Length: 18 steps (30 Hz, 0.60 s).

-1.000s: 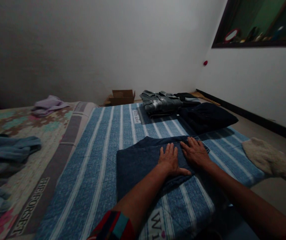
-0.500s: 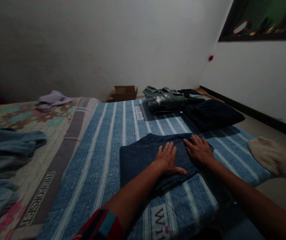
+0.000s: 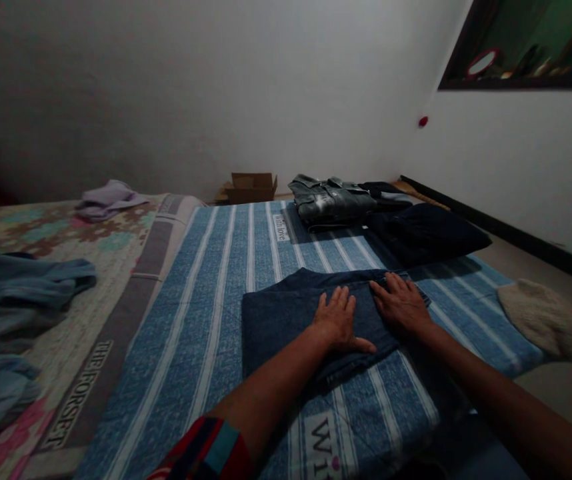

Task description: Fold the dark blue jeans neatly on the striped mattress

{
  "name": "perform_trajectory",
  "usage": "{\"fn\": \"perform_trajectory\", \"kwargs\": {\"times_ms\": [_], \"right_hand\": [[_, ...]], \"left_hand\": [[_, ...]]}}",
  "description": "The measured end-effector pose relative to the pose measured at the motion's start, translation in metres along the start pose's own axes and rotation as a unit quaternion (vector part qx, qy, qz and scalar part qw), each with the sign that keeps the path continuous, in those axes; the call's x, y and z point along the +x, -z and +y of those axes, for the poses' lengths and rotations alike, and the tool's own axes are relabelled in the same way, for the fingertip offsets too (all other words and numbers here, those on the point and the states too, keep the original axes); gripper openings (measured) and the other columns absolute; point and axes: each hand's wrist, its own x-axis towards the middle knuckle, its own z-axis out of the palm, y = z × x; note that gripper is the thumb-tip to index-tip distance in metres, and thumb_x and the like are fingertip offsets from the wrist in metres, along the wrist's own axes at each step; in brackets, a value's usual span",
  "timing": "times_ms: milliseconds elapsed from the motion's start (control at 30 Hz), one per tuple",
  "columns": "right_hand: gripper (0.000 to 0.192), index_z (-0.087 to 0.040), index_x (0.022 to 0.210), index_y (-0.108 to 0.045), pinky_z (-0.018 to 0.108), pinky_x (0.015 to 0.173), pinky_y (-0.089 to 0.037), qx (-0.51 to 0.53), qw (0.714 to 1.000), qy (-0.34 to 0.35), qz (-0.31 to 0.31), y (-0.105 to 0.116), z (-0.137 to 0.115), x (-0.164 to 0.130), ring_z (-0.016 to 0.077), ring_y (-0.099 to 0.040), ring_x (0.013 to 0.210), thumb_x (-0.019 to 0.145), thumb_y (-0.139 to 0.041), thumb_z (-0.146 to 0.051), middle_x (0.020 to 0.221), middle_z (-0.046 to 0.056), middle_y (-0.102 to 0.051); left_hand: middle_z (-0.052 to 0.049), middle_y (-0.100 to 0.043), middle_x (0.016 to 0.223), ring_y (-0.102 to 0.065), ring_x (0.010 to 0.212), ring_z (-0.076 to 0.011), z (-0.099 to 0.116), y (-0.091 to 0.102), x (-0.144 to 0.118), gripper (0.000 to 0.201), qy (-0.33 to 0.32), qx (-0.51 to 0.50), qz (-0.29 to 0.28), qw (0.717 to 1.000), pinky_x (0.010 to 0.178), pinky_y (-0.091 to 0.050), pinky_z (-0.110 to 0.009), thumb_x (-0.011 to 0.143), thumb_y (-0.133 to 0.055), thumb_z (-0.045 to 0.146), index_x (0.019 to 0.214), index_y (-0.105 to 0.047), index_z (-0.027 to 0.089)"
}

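Note:
A folded pair of dark blue jeans (image 3: pixel 281 320) lies on the blue striped sheet (image 3: pixel 201 373). On the middle of the denim rests my left hand (image 3: pixel 339 323), palm down, thumb stretched to the right and fingers apart. Close by, my right hand (image 3: pixel 401 303) lies flat over the right end of the jeans, its fingers spread toward the far edge. Neither hand grips the cloth. Part of the jeans is hidden beneath both hands and the left forearm.
Beyond the jeans sit a folded grey jacket (image 3: pixel 331 200) and dark folded clothes (image 3: pixel 426 233). A beige fuzzy cloth (image 3: pixel 549 317) hangs at the right edge. Leftward are light blue garments (image 3: pixel 26 287) and a lilac cloth (image 3: pixel 109 200). A cardboard box (image 3: pixel 251 189) stands by the wall.
Both hands stay flat on the jeans in nearly the same place. The whole view has shifted very slightly; no garment has visibly moved on the sheet.

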Motion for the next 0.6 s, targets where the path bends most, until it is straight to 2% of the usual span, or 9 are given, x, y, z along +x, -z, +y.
{"fn": "perform_trajectory", "kwargs": {"times_ms": [200,600], "right_hand": [[0.042,-0.026,0.132,-0.055,0.046,0.097,-0.032,0.001,1.0,0.002,0.01,-0.0024,0.0001,0.0,0.032,-0.044,0.124,0.095,-0.038,-0.035,0.135,0.017,-0.051],[0.041,-0.025,0.131,-0.056,0.047,0.096,-0.034,-0.008,1.0,0.008,0.02,-0.003,0.0,-0.0016,0.0325,-0.045,0.123,0.095,-0.038,-0.033,0.135,0.019,-0.05]], "left_hand": [[-0.016,0.002,0.157,0.006,0.144,-0.0329,-0.002,-0.0047,0.0013,0.122,0.003,-0.001,0.005,1.0,0.114,-0.003,-0.056,0.061,-0.04,0.09,0.151,-0.01,0.012],[-0.018,0.002,0.157,0.006,0.145,-0.0317,0.0016,0.0028,-0.005,0.12,-0.003,-0.036,0.0,0.999,0.114,-0.001,-0.055,0.065,-0.036,0.089,0.15,-0.012,0.008]]}}
